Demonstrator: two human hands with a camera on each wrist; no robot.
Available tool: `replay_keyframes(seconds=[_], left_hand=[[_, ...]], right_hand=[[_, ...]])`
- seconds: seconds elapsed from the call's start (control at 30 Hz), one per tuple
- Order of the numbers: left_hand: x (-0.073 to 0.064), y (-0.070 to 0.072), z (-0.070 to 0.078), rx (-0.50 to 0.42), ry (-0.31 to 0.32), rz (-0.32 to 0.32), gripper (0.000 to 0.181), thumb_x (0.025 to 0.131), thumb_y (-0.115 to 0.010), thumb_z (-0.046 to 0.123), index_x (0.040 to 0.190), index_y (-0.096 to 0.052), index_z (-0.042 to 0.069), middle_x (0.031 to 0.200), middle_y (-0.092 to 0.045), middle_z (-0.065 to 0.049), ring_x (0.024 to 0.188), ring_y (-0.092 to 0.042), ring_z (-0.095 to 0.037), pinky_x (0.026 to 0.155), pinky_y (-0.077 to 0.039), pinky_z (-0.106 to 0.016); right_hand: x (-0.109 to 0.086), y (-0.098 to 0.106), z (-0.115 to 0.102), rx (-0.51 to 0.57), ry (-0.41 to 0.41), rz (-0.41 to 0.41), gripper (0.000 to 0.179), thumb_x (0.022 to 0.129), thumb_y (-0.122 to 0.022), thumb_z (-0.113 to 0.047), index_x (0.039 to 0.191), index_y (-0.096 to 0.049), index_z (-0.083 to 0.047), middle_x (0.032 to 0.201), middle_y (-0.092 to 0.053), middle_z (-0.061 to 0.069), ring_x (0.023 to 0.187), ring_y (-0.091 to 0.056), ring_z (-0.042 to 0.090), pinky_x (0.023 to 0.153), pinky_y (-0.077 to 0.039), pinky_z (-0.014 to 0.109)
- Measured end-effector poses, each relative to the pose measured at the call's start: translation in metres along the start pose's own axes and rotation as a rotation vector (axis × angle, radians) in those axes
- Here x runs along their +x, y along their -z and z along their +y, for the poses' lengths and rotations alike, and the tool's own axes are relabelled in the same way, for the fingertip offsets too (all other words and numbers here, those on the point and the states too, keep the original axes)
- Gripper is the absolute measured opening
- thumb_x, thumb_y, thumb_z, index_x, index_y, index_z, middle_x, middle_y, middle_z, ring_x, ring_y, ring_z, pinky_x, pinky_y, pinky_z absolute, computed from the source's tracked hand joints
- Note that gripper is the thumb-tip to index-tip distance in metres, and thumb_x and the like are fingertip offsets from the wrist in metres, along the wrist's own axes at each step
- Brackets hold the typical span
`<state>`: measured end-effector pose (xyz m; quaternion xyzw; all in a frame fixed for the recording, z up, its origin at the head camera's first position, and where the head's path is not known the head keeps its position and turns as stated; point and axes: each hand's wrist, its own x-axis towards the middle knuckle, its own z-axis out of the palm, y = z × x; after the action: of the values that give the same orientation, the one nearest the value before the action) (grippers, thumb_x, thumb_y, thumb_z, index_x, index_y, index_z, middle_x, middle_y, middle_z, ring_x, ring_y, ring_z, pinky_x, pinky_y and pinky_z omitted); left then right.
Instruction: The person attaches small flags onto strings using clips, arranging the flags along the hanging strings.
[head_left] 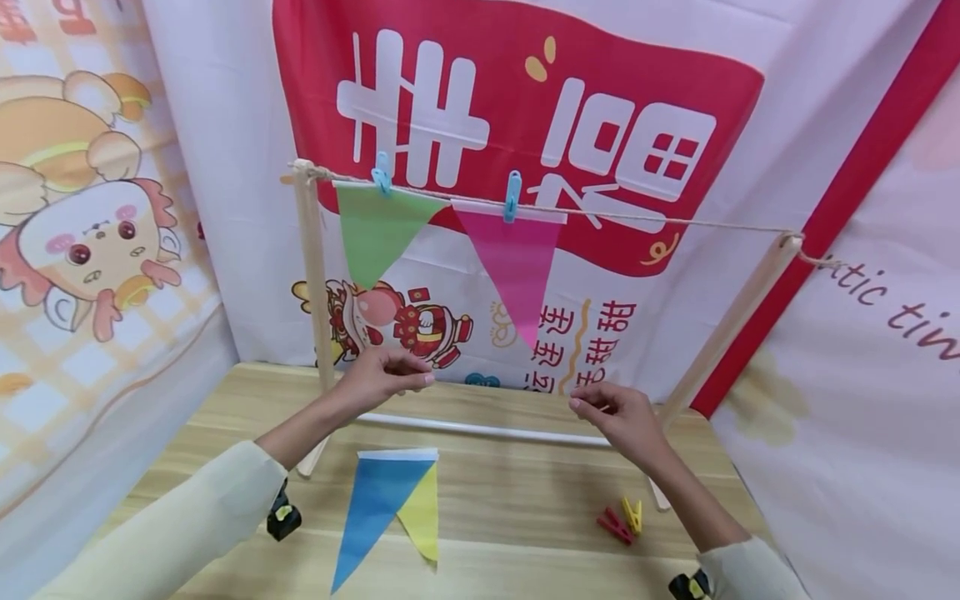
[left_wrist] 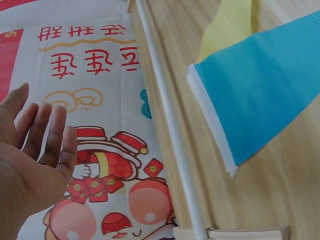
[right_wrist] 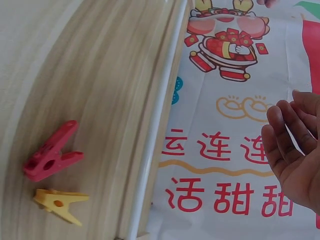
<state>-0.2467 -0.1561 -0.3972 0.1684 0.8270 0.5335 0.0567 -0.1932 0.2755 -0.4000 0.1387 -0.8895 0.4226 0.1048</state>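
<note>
Both hands hover over the table with loosely bent fingers and nothing in them. My left hand (head_left: 382, 375) is below the green pennant (head_left: 382, 229); my right hand (head_left: 618, 417) is in front of the frame's right half. Light-blue clothespins (head_left: 512, 197) fix the green and the pink pennant (head_left: 517, 262) to a string (head_left: 645, 218) between two wooden posts. On the table below lies a blue pennant (head_left: 378, 508), partly covering a yellow pennant (head_left: 424, 512). Near the right forearm lie a red clothespin (right_wrist: 50, 155) and a yellow clothespin (right_wrist: 60, 204), side by side.
The left post (head_left: 309, 275) and right post (head_left: 731, 325) stand on the wooden table (head_left: 510, 533). A white rod (head_left: 480, 428) runs low between them. Printed cloth (head_left: 247, 167) hangs behind and along both sides.
</note>
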Motion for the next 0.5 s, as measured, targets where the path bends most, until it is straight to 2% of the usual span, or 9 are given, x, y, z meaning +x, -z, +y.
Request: replay_keyframes(seconds=[0.17, 0.37, 0.5], left_hand=[[-0.001, 0.000, -0.011, 0.019, 0.004, 0.015, 0.030, 0.103, -0.086, 0.038, 0.123, -0.085, 0.016, 0.117, -0.079, -0.007, 0.103, -0.072, -0.024, 0.087, -0.064, -0.033], [-0.007, 0.001, -0.023, 0.043, 0.072, 0.031, 0.039, 0.103, -0.086, 0.041, 0.129, -0.083, 0.013, 0.120, -0.080, -0.008, 0.106, -0.070, -0.023, 0.095, -0.064, -0.046], [-0.011, 0.002, -0.032, 0.047, 0.083, 0.041, 0.037, 0.103, -0.085, 0.038, 0.129, -0.083, 0.012, 0.122, -0.081, -0.009, 0.106, -0.071, -0.023, 0.093, -0.064, -0.043]], right_hand=[[-0.004, 0.000, 0.009, 0.017, 0.021, -0.003, 0.017, 0.106, -0.082, -0.022, 0.116, -0.086, -0.008, 0.098, -0.086, 0.010, 0.082, -0.073, 0.008, 0.072, -0.061, 0.023], [-0.007, -0.002, 0.017, 0.017, -0.001, -0.026, 0.013, 0.106, -0.082, -0.020, 0.115, -0.086, -0.012, 0.101, -0.086, 0.008, 0.083, -0.073, 0.008, 0.071, -0.063, 0.024], [-0.010, -0.005, 0.023, -0.007, -0.006, -0.031, 0.011, 0.105, -0.083, -0.020, 0.113, -0.087, -0.013, 0.102, -0.086, 0.005, 0.083, -0.072, 0.007, 0.071, -0.063, 0.024]])
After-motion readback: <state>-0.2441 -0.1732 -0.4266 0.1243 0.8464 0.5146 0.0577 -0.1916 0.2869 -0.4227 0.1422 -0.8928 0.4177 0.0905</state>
